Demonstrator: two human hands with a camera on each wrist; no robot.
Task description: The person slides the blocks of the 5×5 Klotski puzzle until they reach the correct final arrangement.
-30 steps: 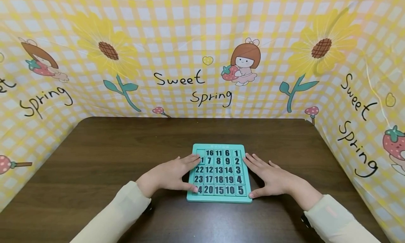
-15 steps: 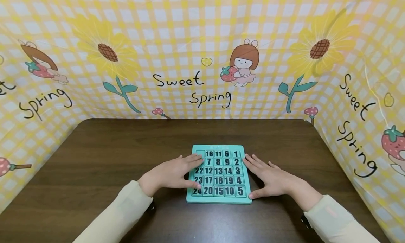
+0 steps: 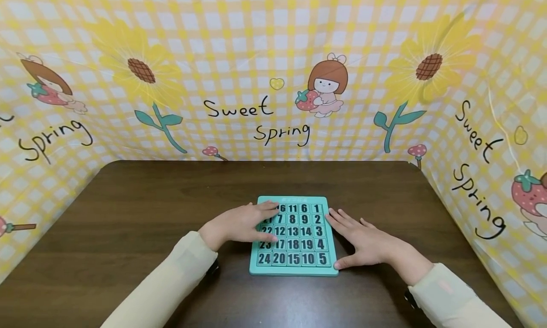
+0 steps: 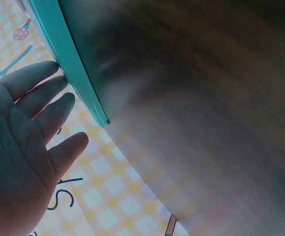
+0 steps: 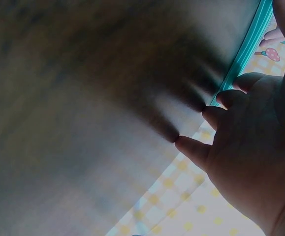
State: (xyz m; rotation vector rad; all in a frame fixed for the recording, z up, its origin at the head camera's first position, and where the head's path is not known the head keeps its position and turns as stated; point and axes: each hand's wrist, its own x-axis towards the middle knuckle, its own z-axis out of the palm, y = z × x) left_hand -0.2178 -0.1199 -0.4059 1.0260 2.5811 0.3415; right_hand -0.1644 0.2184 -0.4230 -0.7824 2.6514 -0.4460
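Only the head view shows numbered tiles on the board, lower centre; left hand, fingers wide, overlies some; right hand, fingers wide, touches its right edge.

The head view was bright and fairly evenly lit, with the cloth sharp at centre and stretched towards the left and right edges. A pale glare lay on the counter at lower centre. Both wrist views were dim, with a cool cast; the counter there blurred into murky streaks. In the right one, the fingers looked shaded, dark smears running up-left from their tips.
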